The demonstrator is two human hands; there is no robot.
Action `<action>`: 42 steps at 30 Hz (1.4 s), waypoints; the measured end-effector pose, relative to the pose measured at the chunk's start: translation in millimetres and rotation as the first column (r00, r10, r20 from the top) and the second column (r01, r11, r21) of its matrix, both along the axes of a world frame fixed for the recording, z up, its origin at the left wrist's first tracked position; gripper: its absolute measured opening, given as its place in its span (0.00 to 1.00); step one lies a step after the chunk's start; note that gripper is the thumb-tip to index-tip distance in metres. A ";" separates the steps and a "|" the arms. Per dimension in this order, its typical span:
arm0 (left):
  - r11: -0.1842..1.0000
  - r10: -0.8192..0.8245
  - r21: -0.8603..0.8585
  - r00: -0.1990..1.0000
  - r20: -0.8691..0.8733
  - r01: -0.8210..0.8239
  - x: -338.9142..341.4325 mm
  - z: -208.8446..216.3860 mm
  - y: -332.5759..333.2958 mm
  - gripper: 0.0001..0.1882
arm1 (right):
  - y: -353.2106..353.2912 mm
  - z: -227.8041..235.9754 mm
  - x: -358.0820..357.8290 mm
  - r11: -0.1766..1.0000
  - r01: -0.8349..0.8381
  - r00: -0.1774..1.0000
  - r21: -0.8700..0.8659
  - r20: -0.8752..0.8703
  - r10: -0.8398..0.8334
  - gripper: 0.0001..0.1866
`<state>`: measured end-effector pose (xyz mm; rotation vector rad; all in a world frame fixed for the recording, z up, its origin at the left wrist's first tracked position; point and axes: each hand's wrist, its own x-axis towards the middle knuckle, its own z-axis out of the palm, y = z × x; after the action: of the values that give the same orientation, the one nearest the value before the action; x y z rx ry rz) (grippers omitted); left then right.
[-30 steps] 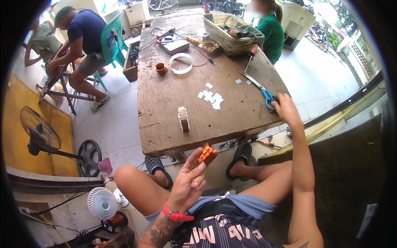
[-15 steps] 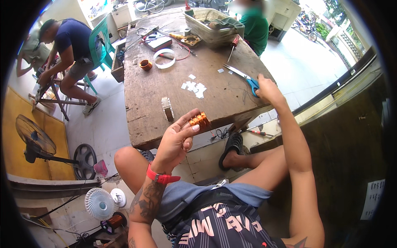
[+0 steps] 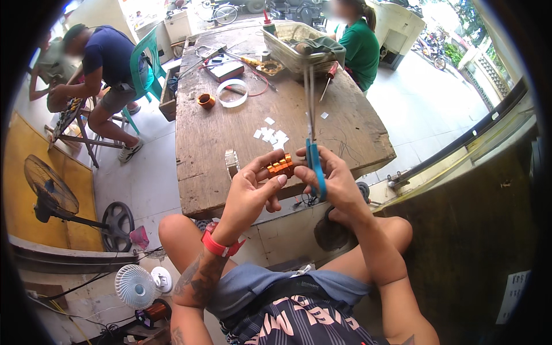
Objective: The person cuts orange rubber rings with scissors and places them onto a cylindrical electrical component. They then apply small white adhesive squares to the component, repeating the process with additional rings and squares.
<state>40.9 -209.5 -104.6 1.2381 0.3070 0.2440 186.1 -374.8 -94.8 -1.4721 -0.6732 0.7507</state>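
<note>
Pinched between the thumb and fingers of my left hand (image 3: 244, 192) is a small copper wire coil (image 3: 280, 166) with several windings, just over the near edge of the wooden table. My right hand (image 3: 340, 187) grips a pair of scissors (image 3: 314, 164) by the blue handles, and its fingertips come close to the coil's right end. The blades point up and away; whether they are parted is hard to make out. Beyond the hands lies a group of small white squares (image 3: 268, 134). A clear roll (image 3: 231, 164) stands left of the coil.
On the wooden table (image 3: 195, 149) lie a copper-coloured ring (image 3: 205, 101), a white ring (image 3: 232, 103), a screwdriver (image 3: 330, 77) and a meter-like box (image 3: 223, 70). A plastic bin (image 3: 282, 43) stands at the far side. One person (image 3: 106, 63) bends at left; another (image 3: 361, 49) sits behind the table.
My right hand has lifted the scissors off the table and brought them left, next to the coil; the blades now point upward. My left hand still holds the coil.
</note>
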 end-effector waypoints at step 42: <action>0.904 0.055 -0.424 0.998 -0.019 -0.057 -0.8 -39.0 -12.7 0.23 | -98.6 -58.9 -76.3 0.911 0.086 0.897 -0.404 0.428 0.105 0.34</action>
<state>40.1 -222.3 -143.7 0.7982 0.3796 0.2086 109.8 -473.4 -153.8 -2.0706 -0.9021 0.5870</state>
